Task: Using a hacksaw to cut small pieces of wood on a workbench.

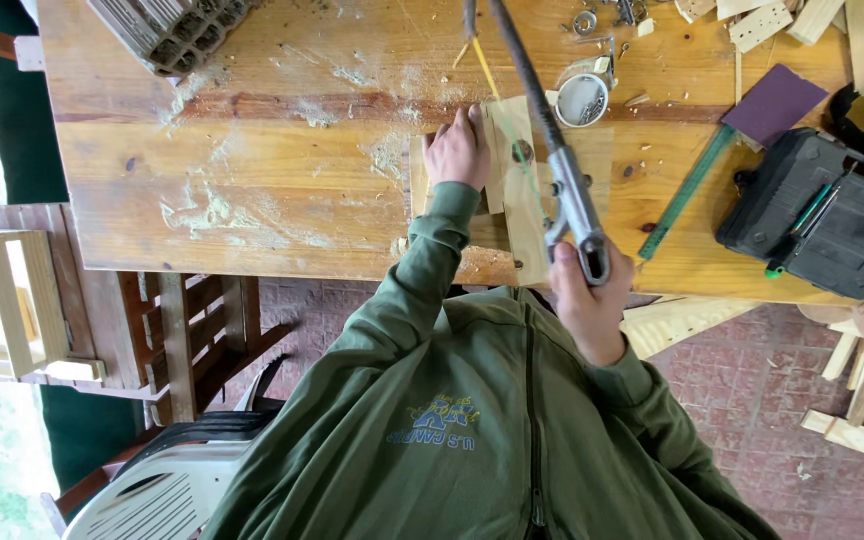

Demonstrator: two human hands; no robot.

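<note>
Right hand (592,305) closed on the grey metal handle of a hacksaw (567,190); left hand (459,150) pressed flat on the pale wooden workpiece (512,195).
Sawing appears under way: the workpiece lies at the near edge of the varnished plank workbench (252,180), the saw frame reaching away across it. The next stroke calls for steady downward hold. A round metal tin (582,100) sits just beyond the workpiece; a black tool case (832,220) lies to its right.

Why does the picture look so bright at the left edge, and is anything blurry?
Head view: daylight from outside washes out the left edge beside the wooden frame; the workbench is evenly lit with soft shadows. The left hand is sharp, while the metal tool in the right hand and the yellow-green cord look slightly smeared.
</note>
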